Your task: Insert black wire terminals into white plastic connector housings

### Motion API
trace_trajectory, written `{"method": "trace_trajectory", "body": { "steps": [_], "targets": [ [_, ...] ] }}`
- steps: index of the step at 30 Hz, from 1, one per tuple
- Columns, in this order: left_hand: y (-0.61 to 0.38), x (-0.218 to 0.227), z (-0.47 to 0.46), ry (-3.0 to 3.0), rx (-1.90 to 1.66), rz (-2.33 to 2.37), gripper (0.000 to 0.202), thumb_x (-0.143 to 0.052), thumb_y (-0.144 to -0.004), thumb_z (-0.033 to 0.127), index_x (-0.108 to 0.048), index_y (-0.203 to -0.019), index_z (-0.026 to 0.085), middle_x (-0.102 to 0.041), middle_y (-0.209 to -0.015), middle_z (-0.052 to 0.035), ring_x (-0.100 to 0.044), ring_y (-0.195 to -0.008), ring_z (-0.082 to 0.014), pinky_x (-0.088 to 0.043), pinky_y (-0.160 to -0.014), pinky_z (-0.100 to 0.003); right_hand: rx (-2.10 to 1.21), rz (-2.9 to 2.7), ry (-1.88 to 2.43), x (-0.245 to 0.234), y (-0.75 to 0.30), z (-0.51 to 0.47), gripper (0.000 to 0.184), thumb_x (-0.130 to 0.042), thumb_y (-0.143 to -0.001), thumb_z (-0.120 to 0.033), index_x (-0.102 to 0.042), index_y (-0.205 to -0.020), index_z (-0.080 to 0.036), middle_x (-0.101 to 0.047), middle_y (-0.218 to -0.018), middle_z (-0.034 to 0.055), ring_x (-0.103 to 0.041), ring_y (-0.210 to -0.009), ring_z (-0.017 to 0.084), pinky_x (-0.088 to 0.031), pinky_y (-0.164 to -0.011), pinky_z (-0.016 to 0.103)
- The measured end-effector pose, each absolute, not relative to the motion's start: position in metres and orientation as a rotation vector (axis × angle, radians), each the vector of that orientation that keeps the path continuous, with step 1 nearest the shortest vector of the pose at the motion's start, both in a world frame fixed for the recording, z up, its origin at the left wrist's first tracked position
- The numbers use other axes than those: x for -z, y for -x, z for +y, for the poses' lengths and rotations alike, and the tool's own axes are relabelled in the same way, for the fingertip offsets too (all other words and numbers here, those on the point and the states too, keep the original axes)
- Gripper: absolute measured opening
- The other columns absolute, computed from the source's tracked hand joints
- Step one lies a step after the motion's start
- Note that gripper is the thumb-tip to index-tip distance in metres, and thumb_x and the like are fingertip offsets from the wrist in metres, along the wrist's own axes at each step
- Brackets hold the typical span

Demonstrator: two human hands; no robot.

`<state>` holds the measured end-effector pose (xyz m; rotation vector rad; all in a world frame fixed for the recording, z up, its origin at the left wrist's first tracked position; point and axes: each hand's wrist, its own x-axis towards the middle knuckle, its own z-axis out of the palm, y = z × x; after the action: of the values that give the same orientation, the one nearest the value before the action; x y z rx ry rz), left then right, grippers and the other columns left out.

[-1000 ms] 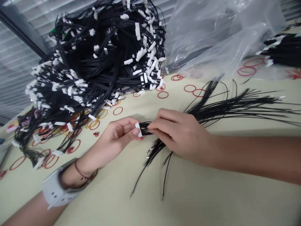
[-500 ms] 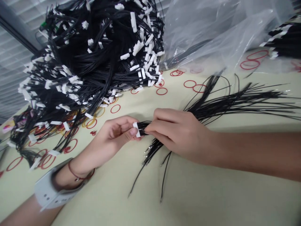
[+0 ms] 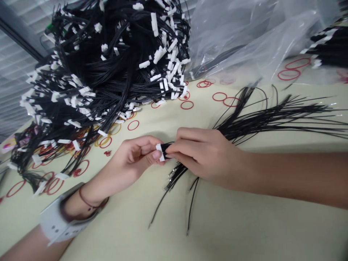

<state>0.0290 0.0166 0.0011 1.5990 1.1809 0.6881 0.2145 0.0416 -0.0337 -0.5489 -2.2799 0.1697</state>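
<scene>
My left hand (image 3: 141, 154) pinches a small white plug connector (image 3: 160, 152) between thumb and fingers. Black wires (image 3: 169, 145) run out of the connector's right side toward my right hand (image 3: 205, 154). Its thumb and forefinger are closed on the wires right beside the connector; the exact tips between them are hidden. Under that hand lies a loose bundle of black wires (image 3: 250, 121), fanning out to the right. Bare metal terminals (image 3: 170, 177) show at the bundle's lower left ends, and two stray wires point down across the table.
A large heap of black cables with white connectors (image 3: 108, 69) fills the back left. Red rubber bands (image 3: 133, 125) lie scattered over the pale table (image 3: 258, 228). A clear plastic bag (image 3: 239, 40) is at the back, with more connector cables (image 3: 330, 47) at far right.
My left hand and the connector have shifted slightly right and down. The fingers of my right hand sit closer to the connector, and less wire shows between the hands.
</scene>
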Motion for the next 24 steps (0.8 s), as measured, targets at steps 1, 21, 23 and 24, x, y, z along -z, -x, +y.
{"method": "trace_trajectory", "body": {
  "steps": [1,21,23,24],
  "targets": [
    [-0.03,-0.001,0.016,-1.607,-0.695,1.182,0.005,-0.053,-0.081,0.012,-0.058,-0.081,0.013,-0.06,-0.066,0.0024,-0.054,-0.062,-0.0063,-0.04,-0.057,-0.013,-0.16,-2.281,0.535,0.034,-0.214,0.041,0.019,-0.048,-0.077,-0.005,-0.067,-0.08,-0.008,-0.049,-0.064,0.0023,-0.043,-0.053,0.008,-0.033,-0.046,0.022],
    [-0.027,0.0,0.02,-1.593,-0.77,1.245,0.003,-0.052,-0.082,0.015,-0.055,-0.082,0.016,-0.056,-0.066,0.0018,-0.053,-0.063,-0.0096,-0.04,-0.056,-0.018,-0.497,-2.834,0.292,0.0,-0.22,0.047,0.008,-0.054,-0.08,-0.014,-0.061,-0.076,-0.013,-0.057,-0.077,0.0022,-0.051,-0.073,0.01,-0.039,-0.065,0.022],
    [-0.027,0.0,0.019,-1.602,-0.755,1.256,0.003,-0.052,-0.082,0.017,-0.055,-0.084,0.015,-0.058,-0.069,0.0006,-0.053,-0.066,-0.0104,-0.041,-0.058,-0.019,-0.543,-2.858,0.354,-0.002,-0.223,0.047,0.008,-0.052,-0.08,-0.013,-0.059,-0.076,-0.013,-0.054,-0.076,0.0016,-0.05,-0.071,0.01,-0.038,-0.064,0.023],
    [-0.027,0.0,0.018,-1.611,-0.751,1.257,0.004,-0.053,-0.082,0.018,-0.055,-0.085,0.015,-0.058,-0.071,0.0,-0.053,-0.067,-0.0108,-0.041,-0.059,-0.02,-0.56,-2.871,0.363,-0.002,-0.224,0.046,0.008,-0.051,-0.08,-0.012,-0.058,-0.077,-0.014,-0.053,-0.076,0.0016,-0.049,-0.071,0.011,-0.037,-0.064,0.023]
  ]
}}
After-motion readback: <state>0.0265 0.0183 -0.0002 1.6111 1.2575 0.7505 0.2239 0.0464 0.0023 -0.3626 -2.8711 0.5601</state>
